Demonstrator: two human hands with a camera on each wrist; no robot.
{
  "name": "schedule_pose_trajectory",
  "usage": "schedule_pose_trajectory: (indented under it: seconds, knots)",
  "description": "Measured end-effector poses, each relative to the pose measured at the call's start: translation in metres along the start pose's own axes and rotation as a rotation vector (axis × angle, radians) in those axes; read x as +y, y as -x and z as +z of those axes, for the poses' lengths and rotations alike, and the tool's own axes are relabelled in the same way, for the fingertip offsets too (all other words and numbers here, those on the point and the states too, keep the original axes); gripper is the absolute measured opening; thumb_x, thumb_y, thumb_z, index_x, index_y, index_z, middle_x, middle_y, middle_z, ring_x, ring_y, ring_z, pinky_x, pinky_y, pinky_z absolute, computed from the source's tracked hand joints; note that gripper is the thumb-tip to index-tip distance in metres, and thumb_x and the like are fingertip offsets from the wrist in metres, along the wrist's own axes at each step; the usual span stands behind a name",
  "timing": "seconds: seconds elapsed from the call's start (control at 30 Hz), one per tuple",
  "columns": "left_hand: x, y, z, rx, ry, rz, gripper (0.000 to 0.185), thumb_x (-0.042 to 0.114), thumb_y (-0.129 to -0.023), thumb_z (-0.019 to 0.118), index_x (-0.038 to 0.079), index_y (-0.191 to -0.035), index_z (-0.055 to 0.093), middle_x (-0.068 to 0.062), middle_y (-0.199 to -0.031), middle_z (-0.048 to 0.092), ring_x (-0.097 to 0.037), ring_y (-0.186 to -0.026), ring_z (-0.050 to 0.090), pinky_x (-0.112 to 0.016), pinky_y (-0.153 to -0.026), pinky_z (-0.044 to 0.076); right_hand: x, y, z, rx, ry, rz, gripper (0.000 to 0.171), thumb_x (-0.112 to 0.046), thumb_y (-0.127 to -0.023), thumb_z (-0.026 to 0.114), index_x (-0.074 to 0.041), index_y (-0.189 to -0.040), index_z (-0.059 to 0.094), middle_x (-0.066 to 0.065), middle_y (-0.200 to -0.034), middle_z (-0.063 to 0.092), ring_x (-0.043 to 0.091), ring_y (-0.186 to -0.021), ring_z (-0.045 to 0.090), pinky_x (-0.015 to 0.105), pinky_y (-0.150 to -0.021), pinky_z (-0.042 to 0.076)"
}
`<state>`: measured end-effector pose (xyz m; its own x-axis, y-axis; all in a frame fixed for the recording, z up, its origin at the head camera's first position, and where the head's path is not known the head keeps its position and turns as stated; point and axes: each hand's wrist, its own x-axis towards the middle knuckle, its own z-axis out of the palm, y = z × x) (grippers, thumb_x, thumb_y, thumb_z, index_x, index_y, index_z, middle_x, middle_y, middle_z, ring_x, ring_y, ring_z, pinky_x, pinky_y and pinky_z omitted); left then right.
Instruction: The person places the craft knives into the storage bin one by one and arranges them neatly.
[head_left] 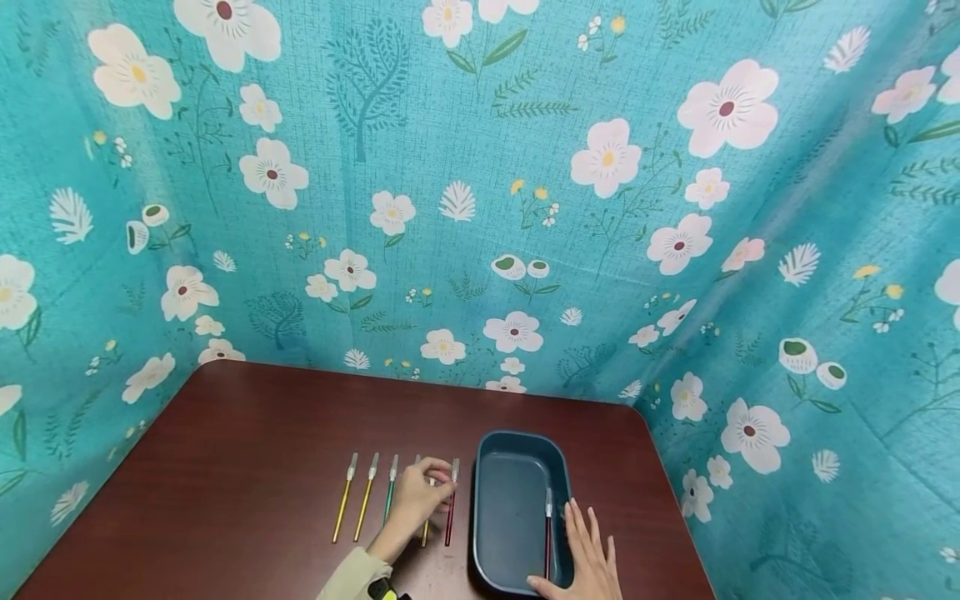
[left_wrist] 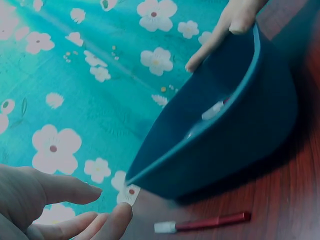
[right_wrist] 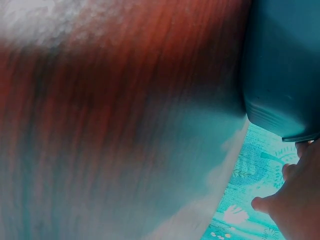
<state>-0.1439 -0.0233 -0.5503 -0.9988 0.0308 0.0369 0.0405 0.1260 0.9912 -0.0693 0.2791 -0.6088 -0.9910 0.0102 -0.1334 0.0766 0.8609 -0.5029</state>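
My left hand (head_left: 416, 500) hovers over a row of capped craft knives, thumb and fingers apart with nothing between them in the left wrist view. Its fingertips overlap the red craft knife (head_left: 449, 527) at the row's right end. Left of the hand lie two yellow knives (head_left: 343, 507) and a green knife (head_left: 389, 498); more are partly hidden beneath it. My right hand (head_left: 590, 554) rests at the near right corner of a dark blue box (head_left: 510, 521), fingers extended along its side and thumb at the near rim. Inside lies another red knife (head_left: 548, 537), its clear cap pointing away.
The dark red wooden table (head_left: 225, 475) extends left of the knives and behind the box. A turquoise floral curtain (head_left: 420, 250) hangs beyond the table's far edge and along both sides.
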Motion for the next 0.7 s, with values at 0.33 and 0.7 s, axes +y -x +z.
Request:
schedule_pose_trajectory:
  seconds: [0.33, 0.7]
  knots:
    - [-0.015, 0.002, -0.029, 0.061, -0.016, -0.061, 0.027, -0.011, -0.080, 0.072, -0.013, -0.106, 0.068, -0.010, -0.083, 0.068, -0.028, -0.058, 0.071, -0.046, -0.056, 0.062, 0.000, 0.000, 0.000, -0.009, -0.007, 0.018, 0.124, -0.071, -0.080, 0.078, -0.007, -0.168, 0.020, 0.019, -0.175, 0.017, 0.053, -0.157, 0.009, 0.077, -0.117, -0.002]
    - [-0.031, 0.003, -0.067, 0.156, -0.160, -0.122, 0.030, -0.004, -0.082, 0.077, -0.011, -0.110, 0.069, -0.005, -0.081, 0.072, -0.023, -0.051, 0.068, -0.043, -0.048, 0.059, 0.001, 0.001, 0.004, 0.034, -0.001, -0.015, 0.121, -0.068, -0.080, 0.080, -0.006, -0.167, 0.024, 0.020, -0.173, 0.021, 0.055, -0.155, 0.013, 0.079, -0.115, 0.001]
